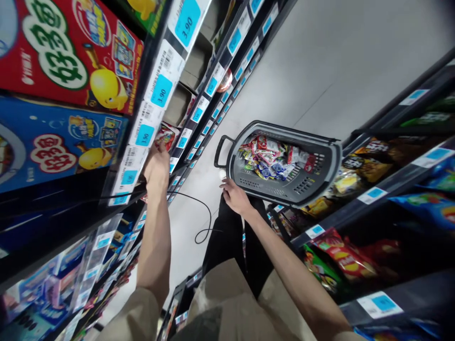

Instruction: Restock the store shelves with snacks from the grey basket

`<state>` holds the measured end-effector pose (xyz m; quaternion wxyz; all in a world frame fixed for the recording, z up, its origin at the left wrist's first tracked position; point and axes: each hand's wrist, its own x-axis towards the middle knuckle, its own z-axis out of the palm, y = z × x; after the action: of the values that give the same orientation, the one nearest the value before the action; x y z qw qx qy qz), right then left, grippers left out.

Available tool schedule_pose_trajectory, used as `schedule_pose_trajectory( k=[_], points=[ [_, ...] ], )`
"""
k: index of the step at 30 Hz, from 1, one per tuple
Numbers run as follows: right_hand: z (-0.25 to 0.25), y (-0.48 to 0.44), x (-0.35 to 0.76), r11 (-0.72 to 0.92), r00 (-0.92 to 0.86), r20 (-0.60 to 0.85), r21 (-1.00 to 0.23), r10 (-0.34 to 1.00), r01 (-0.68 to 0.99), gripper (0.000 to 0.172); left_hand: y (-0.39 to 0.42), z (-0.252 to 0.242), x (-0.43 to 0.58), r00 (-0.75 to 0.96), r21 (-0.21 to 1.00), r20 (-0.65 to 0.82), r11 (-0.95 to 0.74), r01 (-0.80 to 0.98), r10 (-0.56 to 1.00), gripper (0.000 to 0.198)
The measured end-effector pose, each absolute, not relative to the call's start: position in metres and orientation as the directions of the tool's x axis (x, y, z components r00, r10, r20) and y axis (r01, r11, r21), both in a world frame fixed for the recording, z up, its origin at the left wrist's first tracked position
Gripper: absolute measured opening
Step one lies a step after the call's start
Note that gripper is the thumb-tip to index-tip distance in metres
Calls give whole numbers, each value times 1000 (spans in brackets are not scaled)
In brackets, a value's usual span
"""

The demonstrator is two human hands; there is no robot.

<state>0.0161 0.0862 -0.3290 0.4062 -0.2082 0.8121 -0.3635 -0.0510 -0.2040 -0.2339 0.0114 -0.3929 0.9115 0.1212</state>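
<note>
My left hand (157,166) reaches into the left shelf and grips a red snack packet (164,137) at the shelf front. My right hand (234,195) rests closed at the near rim of a grey shopping basket (322,168); what it grips is hidden. The basket holds several small colourful snack packets (272,157). Its black handle (221,148) sticks out to the left.
Red and blue snack boxes (67,52) fill the left shelves above blue price tags (161,90). Chip bags (343,258) line the right shelves. A black cable (202,215) hangs between my arms. Pale aisle floor (320,71) runs ahead.
</note>
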Motion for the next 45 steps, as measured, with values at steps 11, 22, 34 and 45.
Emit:
schedule_pose_trajectory(
  k=[11,22,34,45],
  points=[
    [-409,248,-27,968,-415,-908,-153,-58,199,39,-183,-215,-64,-708,306,-139,650,-695,-692,38],
    [-436,235,-33,922,-411,-911,-124,42,367,48,78,-262,36,-622,494,-761,786,-370,186,48],
    [-451,249,-29,908,-362,-932,-123,33,401,53,46,-353,46,-332,263,-937,840,-474,107,42],
    [-474,319,-33,893,-464,-878,-111,117,436,54,-1,-415,-31,-476,67,-816,765,-641,-328,84]
  ],
)
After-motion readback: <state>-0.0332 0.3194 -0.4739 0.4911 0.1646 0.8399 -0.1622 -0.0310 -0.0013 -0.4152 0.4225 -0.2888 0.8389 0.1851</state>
